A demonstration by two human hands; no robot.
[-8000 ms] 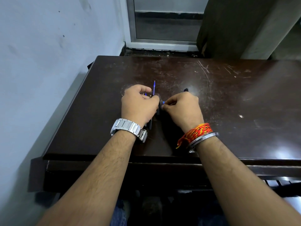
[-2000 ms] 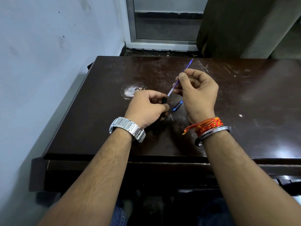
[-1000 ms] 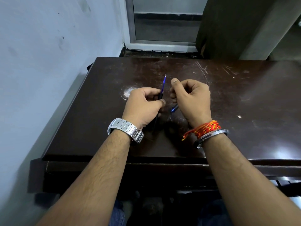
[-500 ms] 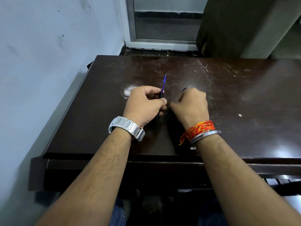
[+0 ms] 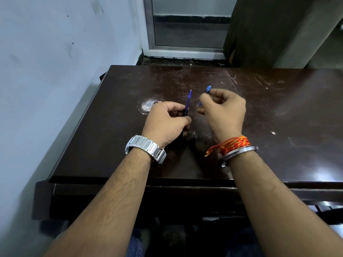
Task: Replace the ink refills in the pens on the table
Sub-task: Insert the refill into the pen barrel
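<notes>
My left hand [image 5: 165, 121] grips a black pen barrel [image 5: 185, 112] just above the dark wooden table [image 5: 278, 112]. A thin blue ink refill [image 5: 189, 98] sticks up out of the barrel, tip pointing away from me. My right hand [image 5: 225, 113] is raised beside it and pinches a small blue pen part [image 5: 208, 89] between thumb and fingers; only the part's far end and a bit below the fingertips show. The two hands are a short gap apart. The rest of the barrel is hidden under my left palm.
A white scuffed patch [image 5: 147, 106] marks the tabletop just left of my left hand. A pale wall [image 5: 55, 71] runs along the table's left edge. Behind the table stand a metal-framed door [image 5: 185, 25] and a dark panel [image 5: 259, 34].
My right hand went down to the table beside the left hand, picked up the small blue part and lifted it. The left hand kept the barrel and refill in place.
</notes>
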